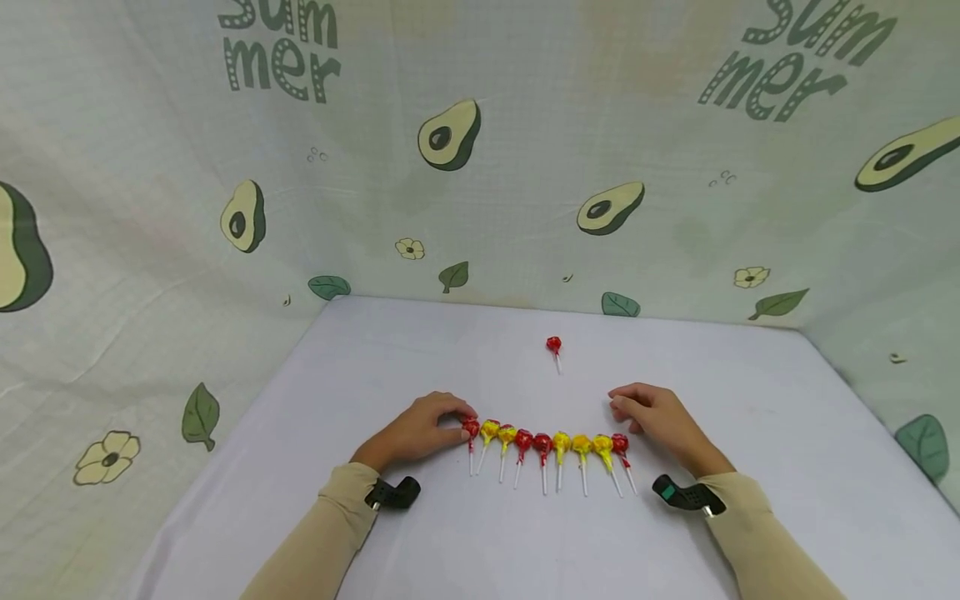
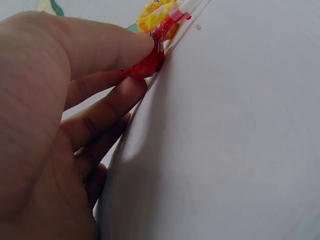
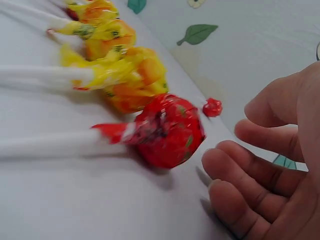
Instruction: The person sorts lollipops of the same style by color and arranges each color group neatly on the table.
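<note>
The left-end red lollipop point(image 2: 150, 65) sits on the white bench point(image 1: 465, 542) at the end of a row of nine, and the left hand point(image 1: 422, 427) pinches it with thumb and finger, just beside a yellow lollipop point(image 1: 490, 429). The right hand point(image 1: 660, 418) is free, its fingers loosely bent, near the right-end red lollipop point(image 1: 620, 443). A lone lollipop point(image 1: 553, 342) (red too, all by itself) lies farther back, near a cloth point(image 1: 517, 225) with avocado pictures.

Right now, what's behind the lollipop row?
One separate red lollipop lying on the white table, then an avocado-print cloth. Whatever's beyond the cloth is covered.
</note>
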### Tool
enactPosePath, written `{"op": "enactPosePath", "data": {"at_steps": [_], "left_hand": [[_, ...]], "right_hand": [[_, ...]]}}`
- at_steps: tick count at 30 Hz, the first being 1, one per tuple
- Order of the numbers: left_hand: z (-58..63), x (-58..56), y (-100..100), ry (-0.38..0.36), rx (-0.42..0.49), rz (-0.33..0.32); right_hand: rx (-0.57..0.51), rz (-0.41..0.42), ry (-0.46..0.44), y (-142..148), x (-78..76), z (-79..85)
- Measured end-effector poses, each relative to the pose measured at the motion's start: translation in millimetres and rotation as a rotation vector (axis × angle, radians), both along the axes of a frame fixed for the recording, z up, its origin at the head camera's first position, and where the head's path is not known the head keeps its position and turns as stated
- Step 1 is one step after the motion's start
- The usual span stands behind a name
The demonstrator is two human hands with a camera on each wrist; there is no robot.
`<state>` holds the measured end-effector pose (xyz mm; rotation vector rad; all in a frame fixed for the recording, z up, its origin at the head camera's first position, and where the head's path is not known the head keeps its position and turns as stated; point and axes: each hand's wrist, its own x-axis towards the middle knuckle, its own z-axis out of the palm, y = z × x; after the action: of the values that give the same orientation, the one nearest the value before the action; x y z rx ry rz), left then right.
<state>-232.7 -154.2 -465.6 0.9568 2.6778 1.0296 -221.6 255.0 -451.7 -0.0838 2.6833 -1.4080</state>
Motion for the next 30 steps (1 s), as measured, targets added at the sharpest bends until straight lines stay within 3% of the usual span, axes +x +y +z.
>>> {"op": "enactPosePath", "data": {"at_steps": [13, 19, 30], "left_hand": [[0.7, 1.8, 1, -0.032, -0.005, 0.039], [5.0, 2.3, 2, -0.030, 0.015, 0.025], [1.8, 1.6, 0, -0.024, 0.040, 0.008]], "right_hand": [[0.003, -0.015, 0.157, 8, 34.5, -9.1], [-0.017, -0.002, 0.176, 10, 37.4, -11.2], [0.021, 0.009, 0.187, 11, 40.4, -15.2]]}}
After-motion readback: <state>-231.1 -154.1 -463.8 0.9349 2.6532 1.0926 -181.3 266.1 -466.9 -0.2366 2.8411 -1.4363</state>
